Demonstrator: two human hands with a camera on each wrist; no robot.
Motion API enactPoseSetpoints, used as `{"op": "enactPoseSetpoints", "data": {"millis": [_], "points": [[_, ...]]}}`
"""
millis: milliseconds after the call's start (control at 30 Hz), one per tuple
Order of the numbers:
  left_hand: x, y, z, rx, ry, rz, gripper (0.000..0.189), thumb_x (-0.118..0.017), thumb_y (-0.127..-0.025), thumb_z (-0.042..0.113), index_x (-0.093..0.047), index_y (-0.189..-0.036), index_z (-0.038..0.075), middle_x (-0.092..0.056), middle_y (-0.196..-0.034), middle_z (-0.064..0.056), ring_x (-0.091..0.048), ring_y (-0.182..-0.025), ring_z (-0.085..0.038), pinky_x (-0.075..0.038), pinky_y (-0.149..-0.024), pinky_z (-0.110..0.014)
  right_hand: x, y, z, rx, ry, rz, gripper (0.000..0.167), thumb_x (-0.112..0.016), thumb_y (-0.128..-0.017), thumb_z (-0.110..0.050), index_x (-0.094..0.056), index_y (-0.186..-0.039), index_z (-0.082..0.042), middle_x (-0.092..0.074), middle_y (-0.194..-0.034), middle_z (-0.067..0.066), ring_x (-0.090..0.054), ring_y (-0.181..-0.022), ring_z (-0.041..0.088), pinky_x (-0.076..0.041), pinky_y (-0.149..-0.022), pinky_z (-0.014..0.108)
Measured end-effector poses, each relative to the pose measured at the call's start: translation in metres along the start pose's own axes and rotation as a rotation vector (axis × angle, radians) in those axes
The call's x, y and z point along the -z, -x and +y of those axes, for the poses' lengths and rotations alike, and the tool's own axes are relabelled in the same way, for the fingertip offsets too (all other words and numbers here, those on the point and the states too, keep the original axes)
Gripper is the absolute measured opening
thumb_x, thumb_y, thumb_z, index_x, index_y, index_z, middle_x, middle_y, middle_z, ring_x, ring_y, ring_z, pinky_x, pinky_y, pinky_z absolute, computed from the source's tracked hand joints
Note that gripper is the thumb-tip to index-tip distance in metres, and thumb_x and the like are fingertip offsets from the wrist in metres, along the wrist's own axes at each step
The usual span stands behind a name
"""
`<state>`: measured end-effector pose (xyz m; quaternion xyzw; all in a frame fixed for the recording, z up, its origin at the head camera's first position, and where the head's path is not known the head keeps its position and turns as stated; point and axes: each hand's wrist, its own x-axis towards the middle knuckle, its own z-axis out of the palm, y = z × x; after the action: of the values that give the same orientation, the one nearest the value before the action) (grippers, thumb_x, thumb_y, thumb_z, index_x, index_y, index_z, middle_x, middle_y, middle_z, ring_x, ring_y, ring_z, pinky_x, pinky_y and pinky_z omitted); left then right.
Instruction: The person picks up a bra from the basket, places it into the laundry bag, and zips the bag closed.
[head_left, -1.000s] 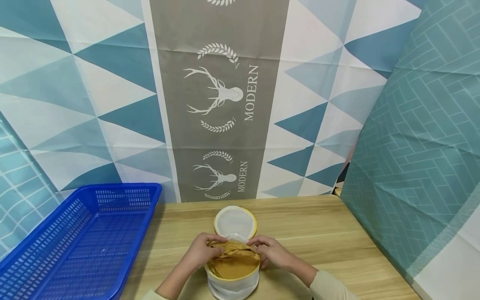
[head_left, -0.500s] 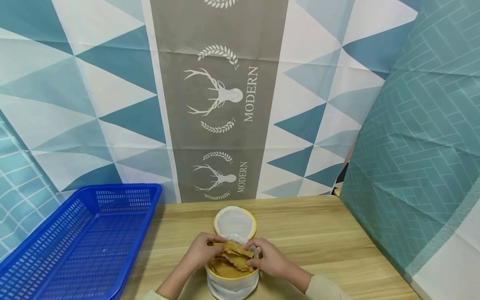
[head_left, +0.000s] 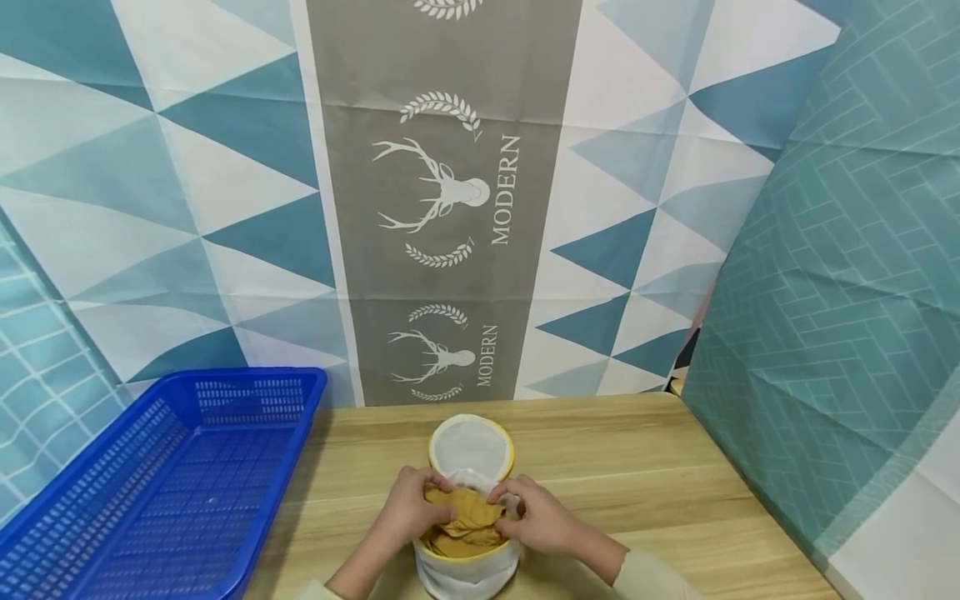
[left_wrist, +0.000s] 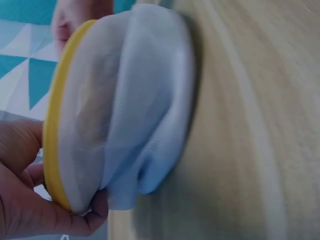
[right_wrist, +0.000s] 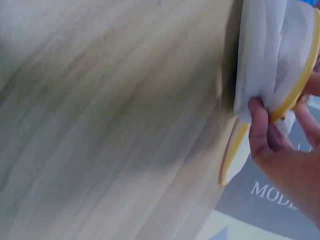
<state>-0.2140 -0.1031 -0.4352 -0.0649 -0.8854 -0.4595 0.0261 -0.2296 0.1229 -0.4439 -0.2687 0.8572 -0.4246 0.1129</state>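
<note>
A round white mesh laundry bag (head_left: 468, 575) with a yellow zip edge stands on the table, its round lid (head_left: 470, 447) folded back behind it. Inside lies a bunched mustard-yellow garment (head_left: 471, 512) with a wavy edge. My left hand (head_left: 411, 506) grips the bag's rim on the left, its thumb over the garment. On the right, my right hand (head_left: 542, 518) pinches the rim, with thumb and forefinger against the garment's edge. Both wrist views show fingers curled against the outer mesh wall; the fingertips inside the bag are partly hidden.
A large blue plastic basket (head_left: 300, 450) stands at the left of the wooden table (head_left: 615, 467). Patterned sheets (head_left: 450, 275) hang behind the table and along both sides.
The garment's wavy edge has come up and forward, bunching in the middle of the bag. My right hand has shifted slightly, its thumb now over the garment. The left hand stays at the rim.
</note>
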Motion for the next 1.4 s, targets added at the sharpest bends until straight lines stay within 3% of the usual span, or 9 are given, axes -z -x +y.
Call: {"op": "enactPoseSetpoints", "data": {"millis": [167,400,533,700,800,933,1033,1267,1400], "points": [[-0.005,0.002,-0.001,-0.009,-0.071,0.052,0.03,-0.082,-0.058,0.004,-0.063,-0.08,0.01,-0.048,-0.091,-0.01,-0.047,-0.085,-0.022,-0.041,-0.077,-0.036,0.004,-0.001,0.002,-0.048,-0.126,-0.02,0.026,-0.045,-0.099,-0.023,-0.063,-0.113,-0.009,-0.056,-0.114,0.012,-0.049,-0.069,0.01,-0.044,-0.056,0.023],[-0.007,0.001,0.0,0.018,-0.091,0.036,0.031,-0.082,-0.06,0.003,-0.062,-0.082,0.013,-0.048,-0.097,-0.01,-0.049,-0.092,-0.026,-0.042,-0.08,-0.042,-0.001,-0.006,0.004,-0.046,0.047,-0.009,0.036,-0.062,-0.089,-0.033,-0.065,-0.115,-0.009,-0.06,-0.103,0.004,-0.047,-0.076,0.007,-0.042,-0.064,0.021],[-0.006,0.001,0.0,-0.002,-0.078,0.02,0.031,-0.081,-0.061,0.002,-0.062,-0.083,0.012,-0.048,-0.096,-0.009,-0.049,-0.091,-0.025,-0.043,-0.08,-0.041,-0.002,-0.008,0.002,-0.057,0.094,-0.023,0.045,-0.067,-0.085,-0.034,-0.064,-0.117,-0.003,-0.06,-0.099,0.005,-0.048,-0.077,0.009,-0.043,-0.065,0.022],[0.0,-0.001,-0.002,-0.008,-0.039,-0.057,0.029,-0.08,-0.066,0.008,-0.064,-0.09,0.01,-0.048,-0.101,-0.012,-0.049,-0.093,-0.024,-0.043,-0.082,-0.042,-0.007,-0.01,-0.003,-0.081,0.164,0.011,0.038,-0.073,-0.081,-0.031,-0.067,-0.108,-0.004,-0.06,-0.098,0.004,-0.051,-0.086,0.012,-0.046,-0.076,0.029],[0.008,-0.003,-0.001,0.004,0.034,-0.109,0.028,-0.077,-0.073,0.018,-0.065,-0.096,0.007,-0.052,-0.105,-0.015,-0.052,-0.094,-0.024,-0.046,-0.08,-0.04,-0.009,-0.011,-0.005,-0.1,0.183,0.027,0.035,-0.075,-0.079,-0.027,-0.067,-0.105,-0.004,-0.057,-0.096,0.005,-0.05,-0.084,0.012,-0.045,-0.075,0.03],[0.018,-0.004,-0.001,0.057,0.142,-0.109,0.029,-0.067,-0.085,0.027,-0.065,-0.099,0.002,-0.062,-0.103,-0.013,-0.057,-0.091,-0.022,-0.049,-0.072,-0.034,-0.011,-0.012,-0.006,-0.112,0.202,0.027,0.036,-0.076,-0.078,-0.025,-0.066,-0.105,-0.003,-0.055,-0.095,0.006,-0.048,-0.081,0.011,-0.044,-0.071,0.027],[0.024,-0.005,-0.002,0.113,0.157,-0.085,0.027,-0.06,-0.091,0.027,-0.065,-0.1,0.002,-0.065,-0.097,-0.008,-0.058,-0.086,-0.016,-0.049,-0.068,-0.03,-0.011,-0.011,-0.006,-0.116,0.202,0.028,0.037,-0.076,-0.077,-0.025,-0.066,-0.105,-0.003,-0.055,-0.095,0.006,-0.048,-0.081,0.012,-0.044,-0.07,0.027],[0.029,-0.002,-0.001,0.253,0.202,-0.134,0.03,-0.05,-0.096,0.031,-0.064,-0.103,0.005,-0.06,-0.085,-0.005,-0.041,-0.05,-0.013,-0.038,-0.043,-0.026,-0.01,-0.009,-0.006,-0.122,0.18,0.047,0.035,-0.077,-0.077,-0.025,-0.065,-0.104,-0.005,-0.052,-0.092,0.005,-0.046,-0.079,0.012,-0.042,-0.068,0.026],[0.032,0.001,0.0,0.32,0.234,-0.149,0.034,-0.046,-0.097,0.033,-0.063,-0.107,0.006,-0.058,-0.091,-0.007,-0.049,-0.062,-0.015,-0.042,-0.047,-0.026,-0.01,-0.008,-0.006,-0.124,0.178,0.046,0.034,-0.076,-0.077,-0.025,-0.065,-0.103,-0.006,-0.052,-0.092,0.005,-0.046,-0.079,0.012,-0.042,-0.069,0.026]]}}
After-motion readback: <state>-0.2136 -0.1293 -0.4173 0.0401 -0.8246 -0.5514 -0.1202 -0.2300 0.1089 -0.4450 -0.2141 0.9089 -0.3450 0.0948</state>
